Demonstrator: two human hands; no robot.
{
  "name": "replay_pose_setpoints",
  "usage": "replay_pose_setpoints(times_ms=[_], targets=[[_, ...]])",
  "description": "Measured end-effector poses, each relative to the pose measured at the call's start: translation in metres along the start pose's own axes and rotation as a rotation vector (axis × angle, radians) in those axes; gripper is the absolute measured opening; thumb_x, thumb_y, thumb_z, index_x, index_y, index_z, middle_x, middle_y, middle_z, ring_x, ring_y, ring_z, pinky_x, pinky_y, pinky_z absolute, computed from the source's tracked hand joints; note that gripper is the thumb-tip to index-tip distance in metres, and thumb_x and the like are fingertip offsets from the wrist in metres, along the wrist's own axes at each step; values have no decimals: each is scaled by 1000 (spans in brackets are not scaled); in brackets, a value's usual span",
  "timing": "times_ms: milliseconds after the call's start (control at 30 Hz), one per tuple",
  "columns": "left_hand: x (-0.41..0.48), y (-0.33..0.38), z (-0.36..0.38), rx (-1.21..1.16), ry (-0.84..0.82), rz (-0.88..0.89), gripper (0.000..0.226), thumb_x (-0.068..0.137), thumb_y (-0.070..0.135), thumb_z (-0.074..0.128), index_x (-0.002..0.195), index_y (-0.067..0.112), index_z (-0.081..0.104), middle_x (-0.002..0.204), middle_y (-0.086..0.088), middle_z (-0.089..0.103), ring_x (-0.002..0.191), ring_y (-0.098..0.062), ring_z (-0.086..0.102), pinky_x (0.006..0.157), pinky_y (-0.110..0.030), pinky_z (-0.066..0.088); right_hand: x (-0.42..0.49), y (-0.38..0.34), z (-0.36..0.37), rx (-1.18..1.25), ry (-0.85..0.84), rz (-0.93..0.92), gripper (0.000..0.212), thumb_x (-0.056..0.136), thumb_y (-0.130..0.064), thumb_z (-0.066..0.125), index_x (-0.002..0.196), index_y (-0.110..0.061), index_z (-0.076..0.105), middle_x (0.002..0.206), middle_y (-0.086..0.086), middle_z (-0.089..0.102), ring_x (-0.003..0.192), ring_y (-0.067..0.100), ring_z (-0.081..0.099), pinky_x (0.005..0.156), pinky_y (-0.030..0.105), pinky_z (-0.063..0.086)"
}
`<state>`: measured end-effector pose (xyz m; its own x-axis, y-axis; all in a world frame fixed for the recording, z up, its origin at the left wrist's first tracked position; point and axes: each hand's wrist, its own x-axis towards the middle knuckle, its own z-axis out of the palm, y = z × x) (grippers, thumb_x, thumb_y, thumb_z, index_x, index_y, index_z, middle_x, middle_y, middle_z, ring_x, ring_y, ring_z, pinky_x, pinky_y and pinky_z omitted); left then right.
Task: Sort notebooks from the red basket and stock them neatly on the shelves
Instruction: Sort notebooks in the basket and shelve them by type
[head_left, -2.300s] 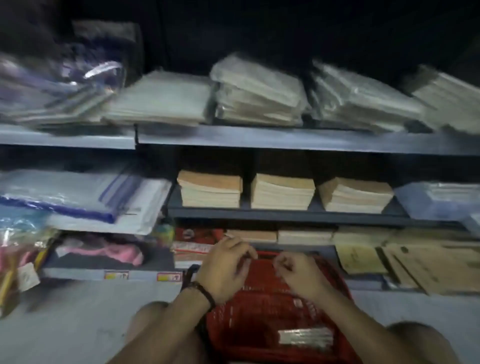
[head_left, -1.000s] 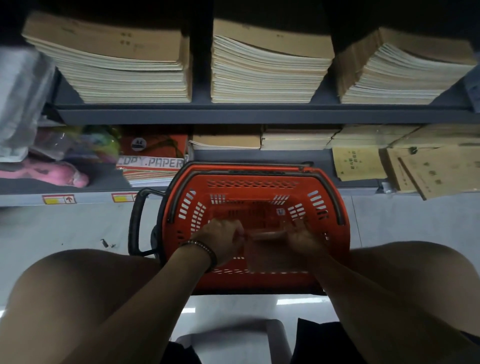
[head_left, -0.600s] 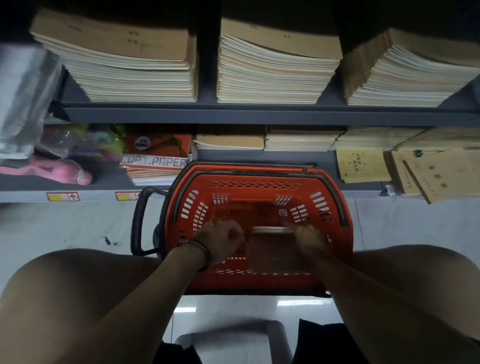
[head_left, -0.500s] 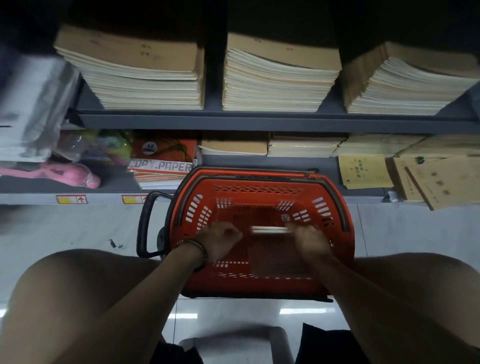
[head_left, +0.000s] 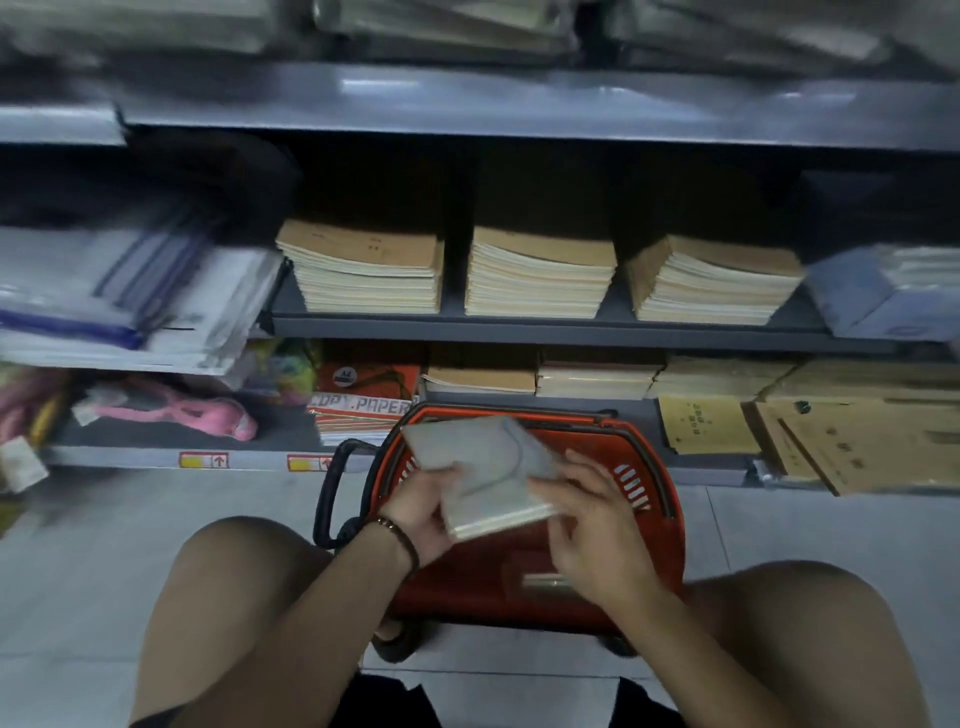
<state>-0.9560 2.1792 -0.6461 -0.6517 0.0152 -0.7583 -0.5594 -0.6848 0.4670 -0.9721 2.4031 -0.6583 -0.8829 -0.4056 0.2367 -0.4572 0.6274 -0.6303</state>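
A small stack of grey-covered notebooks (head_left: 485, 467) is held above the red basket (head_left: 660, 525), which stands on the floor between my knees. My left hand (head_left: 423, 512) grips the stack's lower left edge from beneath. My right hand (head_left: 592, 525) holds its right side, fingers spread over the cover. One more notebook (head_left: 545, 580) lies at the basket's bottom. On the middle shelf (head_left: 545, 327) stand three tall piles of brown-covered notebooks (head_left: 540, 275). Lower piles (head_left: 597, 376) lie on the bottom shelf behind the basket.
Copy paper packs (head_left: 363, 410) and a pink item (head_left: 176, 413) lie on the bottom shelf at left. Plastic folders (head_left: 119, 296) fill the left shelf. Loose brown envelopes (head_left: 852, 447) overhang the bottom shelf at right. The basket's black handle (head_left: 330, 499) sticks out left. Grey floor tiles lie either side.
Both hands have lifted a stack of grey notebooks out of the basket and raised it above the rim. My view has tilted upward, showing more shelves.
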Motion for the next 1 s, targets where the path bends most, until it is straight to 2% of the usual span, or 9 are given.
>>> replay_pose_setpoints(times_ms=[100,267,467,567,700,767,833,900,1000], targets=[[-20,-5,-4,53,-33,203,40,101,-2,58,140,8,59,130,-23,72,116,-44,71,85,-54,64,-10,-12,-16,514,47,355,48,83,-8,72,126,-29,76,140,-12,62,136,6,54,113,42,50],[-52,-2,-4,27,32,362,57,93,3,74,140,24,52,130,-14,74,116,-43,72,96,-73,54,7,-39,-35,933,28,858,32,93,-23,80,123,-14,71,111,11,80,93,27,80,76,45,67],[-86,11,-5,55,85,511,42,90,49,74,128,41,58,115,9,81,105,-21,79,77,-46,66,20,-70,-58,1071,165,709,17,97,-12,74,110,-21,82,109,16,81,102,39,77,87,56,61],[-95,15,-12,43,113,559,37,106,33,61,142,35,52,121,2,79,106,-26,78,83,-51,65,34,-92,-89,1066,286,556,24,103,-11,66,110,-31,79,112,10,81,103,33,78,84,52,64],[-114,15,-8,-1,117,592,50,111,22,53,157,34,39,140,-7,69,119,-34,71,103,-64,54,35,-134,-119,356,272,65,35,107,-32,58,133,-55,64,105,-23,76,85,4,74,72,33,66],[-122,21,-1,-30,96,618,42,111,23,52,151,35,47,132,-8,74,114,-34,74,92,-57,62,34,-159,-117,190,150,-127,48,104,-30,61,146,-54,55,129,-33,68,114,-14,64,97,17,57],[-131,31,5,-68,49,643,34,112,23,49,144,34,53,126,-11,76,111,-36,76,82,-52,64,33,-177,-107,41,-164,-214,53,103,-44,63,153,-52,47,159,-31,40,150,-15,27,129,25,23],[-141,42,9,-90,14,654,30,113,22,46,140,33,55,127,-16,75,113,-40,74,85,-58,63,30,-182,-99,-121,-415,-212,68,95,-69,56,158,-56,33,168,-34,14,156,-12,-3,129,31,-9],[-154,54,3,-75,49,692,31,113,20,47,139,32,56,132,-17,72,119,-42,71,98,-68,55,34,-186,-100,51,-382,-113,60,96,-71,52,152,-53,47,167,-33,19,155,-13,1,125,18,0]])
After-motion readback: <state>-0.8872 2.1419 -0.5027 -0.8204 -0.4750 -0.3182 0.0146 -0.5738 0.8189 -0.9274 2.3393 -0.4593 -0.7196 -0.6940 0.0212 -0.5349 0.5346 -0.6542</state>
